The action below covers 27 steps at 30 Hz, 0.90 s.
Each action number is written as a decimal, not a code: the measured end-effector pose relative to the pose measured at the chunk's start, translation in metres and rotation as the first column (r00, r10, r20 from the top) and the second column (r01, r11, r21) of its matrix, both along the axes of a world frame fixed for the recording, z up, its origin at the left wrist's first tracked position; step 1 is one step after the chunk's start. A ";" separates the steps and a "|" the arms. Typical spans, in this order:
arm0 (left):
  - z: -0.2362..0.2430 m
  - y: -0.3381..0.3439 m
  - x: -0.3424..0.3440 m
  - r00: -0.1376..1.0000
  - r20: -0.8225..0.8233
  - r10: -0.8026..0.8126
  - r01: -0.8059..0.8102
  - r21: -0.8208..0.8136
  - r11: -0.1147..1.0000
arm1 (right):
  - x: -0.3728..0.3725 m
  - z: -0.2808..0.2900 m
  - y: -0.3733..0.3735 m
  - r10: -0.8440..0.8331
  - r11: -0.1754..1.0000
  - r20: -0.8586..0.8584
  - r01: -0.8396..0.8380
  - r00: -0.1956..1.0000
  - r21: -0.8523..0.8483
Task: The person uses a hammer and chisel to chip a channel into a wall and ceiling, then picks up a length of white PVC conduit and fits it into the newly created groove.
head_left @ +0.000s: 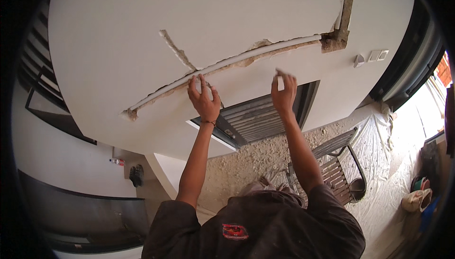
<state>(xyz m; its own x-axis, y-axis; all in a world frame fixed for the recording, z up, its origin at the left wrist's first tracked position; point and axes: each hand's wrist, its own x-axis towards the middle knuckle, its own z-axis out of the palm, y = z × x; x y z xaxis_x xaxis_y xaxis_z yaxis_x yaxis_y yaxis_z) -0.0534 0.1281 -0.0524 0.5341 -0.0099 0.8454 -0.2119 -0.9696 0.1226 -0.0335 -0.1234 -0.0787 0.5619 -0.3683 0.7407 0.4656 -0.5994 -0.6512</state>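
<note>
A long white pipe (237, 59) lies in a rough groove cut into the white wall, sloping from lower left to upper right. My left hand (204, 102) is raised to its left part, fingers apart and fingertips touching the pipe or the groove edge. A branch groove (177, 50) runs up the wall from just above those fingers. Farther right, my right hand (283, 97) is held up below the pipe, apart from it. Its thumb and fingers come together in a pinch at the tips, which are blurred; anything small between them cannot be made out.
A dark louvred panel (251, 121) is set low in the wall. Rubble (232, 169) covers the floor below. A slatted chair (336, 178) stands to the right on plastic sheeting (379, 164). Wall switches (378, 55) sit at right, near a chiselled corner (334, 45).
</note>
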 end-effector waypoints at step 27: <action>-0.004 -0.007 0.002 0.976 -0.017 0.217 -0.216 0.054 0.975 | -0.297 -0.106 0.201 0.287 -0.398 -0.506 -0.581 -0.814 0.709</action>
<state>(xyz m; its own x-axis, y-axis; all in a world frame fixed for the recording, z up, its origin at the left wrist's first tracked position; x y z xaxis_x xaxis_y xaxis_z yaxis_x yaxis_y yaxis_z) -0.0516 0.1206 -0.0560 0.5475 0.0652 0.8343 0.0063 -0.9973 0.0737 -0.3310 0.0777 -0.1849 -0.2416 0.9532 -0.1817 -0.0318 -0.1949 -0.9803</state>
